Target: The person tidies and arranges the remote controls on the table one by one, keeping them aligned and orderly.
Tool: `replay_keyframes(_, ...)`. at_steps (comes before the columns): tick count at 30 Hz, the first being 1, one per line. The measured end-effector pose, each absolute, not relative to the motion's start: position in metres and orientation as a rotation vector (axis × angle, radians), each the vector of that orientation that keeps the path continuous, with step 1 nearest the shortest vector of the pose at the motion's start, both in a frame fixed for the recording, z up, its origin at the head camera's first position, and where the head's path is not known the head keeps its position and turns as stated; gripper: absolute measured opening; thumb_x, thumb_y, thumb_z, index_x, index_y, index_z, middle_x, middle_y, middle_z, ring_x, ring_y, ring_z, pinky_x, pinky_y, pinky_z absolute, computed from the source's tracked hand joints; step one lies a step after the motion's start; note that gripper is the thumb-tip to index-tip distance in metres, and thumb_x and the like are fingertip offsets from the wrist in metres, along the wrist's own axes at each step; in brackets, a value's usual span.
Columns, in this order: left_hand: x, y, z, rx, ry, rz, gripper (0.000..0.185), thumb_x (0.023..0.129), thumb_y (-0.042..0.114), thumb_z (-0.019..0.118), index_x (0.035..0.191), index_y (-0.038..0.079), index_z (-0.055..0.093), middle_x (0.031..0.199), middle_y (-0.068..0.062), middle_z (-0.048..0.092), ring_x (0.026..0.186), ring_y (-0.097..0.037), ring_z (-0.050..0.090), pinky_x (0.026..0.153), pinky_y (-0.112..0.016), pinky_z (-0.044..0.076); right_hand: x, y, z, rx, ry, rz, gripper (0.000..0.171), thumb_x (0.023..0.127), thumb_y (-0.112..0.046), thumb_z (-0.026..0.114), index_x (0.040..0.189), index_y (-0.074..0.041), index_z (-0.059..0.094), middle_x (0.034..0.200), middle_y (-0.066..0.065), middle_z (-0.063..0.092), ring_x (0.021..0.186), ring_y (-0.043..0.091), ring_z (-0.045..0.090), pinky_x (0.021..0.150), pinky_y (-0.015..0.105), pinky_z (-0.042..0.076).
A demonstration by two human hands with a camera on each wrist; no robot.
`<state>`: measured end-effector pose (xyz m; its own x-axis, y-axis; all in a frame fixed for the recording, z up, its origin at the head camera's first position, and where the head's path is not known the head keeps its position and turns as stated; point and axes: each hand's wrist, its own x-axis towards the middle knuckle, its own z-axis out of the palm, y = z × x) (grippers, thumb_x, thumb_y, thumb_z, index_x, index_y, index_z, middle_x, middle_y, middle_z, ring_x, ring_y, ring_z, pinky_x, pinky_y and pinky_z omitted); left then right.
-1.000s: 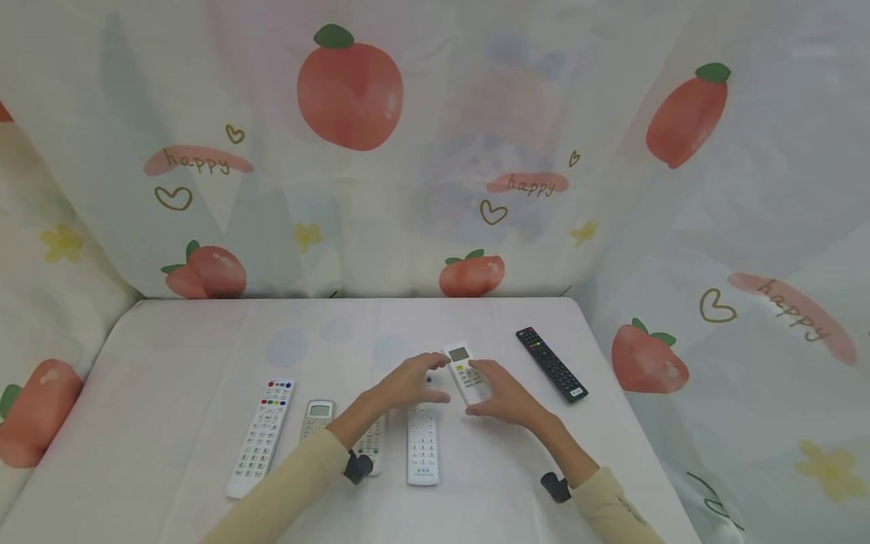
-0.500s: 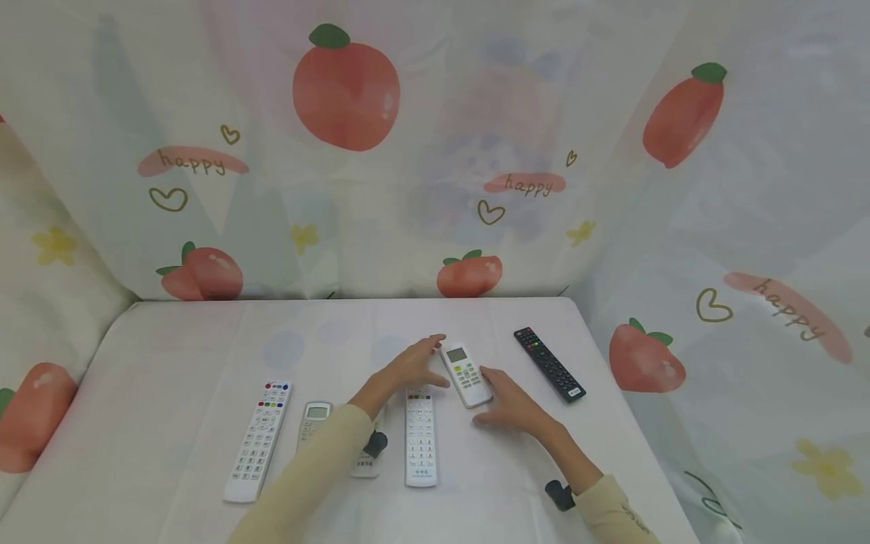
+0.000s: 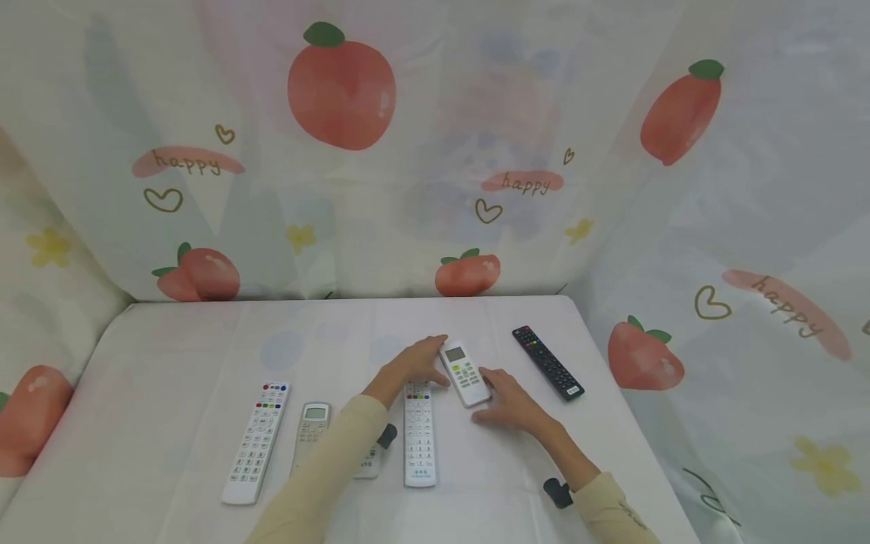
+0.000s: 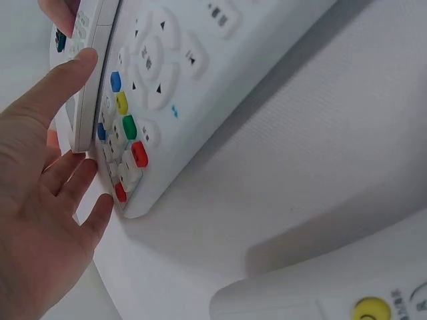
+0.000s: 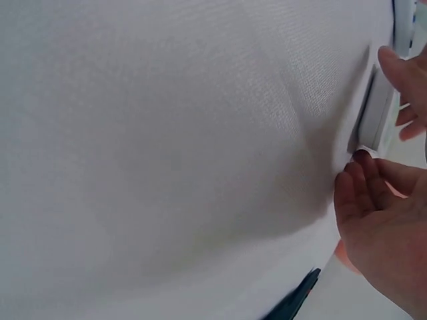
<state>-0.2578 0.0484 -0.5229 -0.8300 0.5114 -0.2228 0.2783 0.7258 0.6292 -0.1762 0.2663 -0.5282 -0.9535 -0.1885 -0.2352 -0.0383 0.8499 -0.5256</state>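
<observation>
A white air-conditioner remote (image 3: pixel 464 374) with a small screen lies slanted on the table between both hands. My left hand (image 3: pixel 409 364) is at its left, thumb against the side edge and fingers by the top end, loosely extended. In the left wrist view that thumb (image 4: pixel 70 73) meets the remote's side. My right hand (image 3: pixel 508 400) stands at the lower right, index finger by the right edge, thumb apart from the lower end. A long white remote (image 3: pixel 420 442) with coloured buttons lies beside the left hand.
A black remote (image 3: pixel 547 363) lies slanted at the right. Further left are a white remote (image 3: pixel 257 446), a grey remote with a screen (image 3: pixel 314 423), and another remote (image 3: pixel 368 464) mostly covered by the left sleeve. A printed cloth rises behind the table (image 3: pixel 177 355).
My left hand has shifted towards the remote's top left, and my right hand has drawn back slightly to its lower right. The remote between them stays about where it was.
</observation>
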Motion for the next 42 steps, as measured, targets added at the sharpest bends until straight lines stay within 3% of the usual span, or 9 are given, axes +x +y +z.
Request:
replay_keyframes(7, -0.26, 0.052, -0.523, 0.631, 2.602, 0.746, 0.092, 0.077, 0.036, 0.086, 0.153, 0.013, 0.04, 0.154, -0.007, 0.042, 0.142, -0.026, 0.036, 0.115, -0.047, 0.028, -0.176, 0.265, -0.529, -0.162, 2.757, -0.809, 0.09, 0.074, -0.028, 0.089, 0.148, -0.002, 0.044, 0.132, 0.014, 0.056, 0.123, 0.033, 0.053, 0.105, 0.05, 0.043)
replay_keyframes(13, -0.259, 0.055, -0.525, 0.664, 2.647, 0.682, 0.084, 0.08, 0.04, 0.084, 0.15, 0.014, 0.046, 0.149, -0.005, 0.047, 0.138, -0.023, 0.042, 0.113, -0.044, 0.034, -0.176, 0.264, -0.531, -0.168, 2.777, -0.814, 0.085, 0.074, -0.026, 0.089, 0.146, -0.004, 0.048, 0.128, 0.01, 0.057, 0.117, 0.028, 0.055, 0.101, 0.047, 0.046)
replay_keyframes(42, -0.253, 0.062, -0.516, 0.836, 2.585, 0.685, 0.081, 0.078, 0.04, 0.086, 0.146, 0.013, 0.052, 0.141, -0.003, 0.052, 0.125, -0.019, 0.051, 0.106, -0.037, 0.042, -0.149, 0.27, -0.526, -0.168, 2.848, -0.792, 0.087, 0.069, -0.034, 0.092, 0.14, -0.001, 0.053, 0.117, 0.006, 0.061, 0.104, 0.021, 0.057, 0.095, 0.043, 0.049)
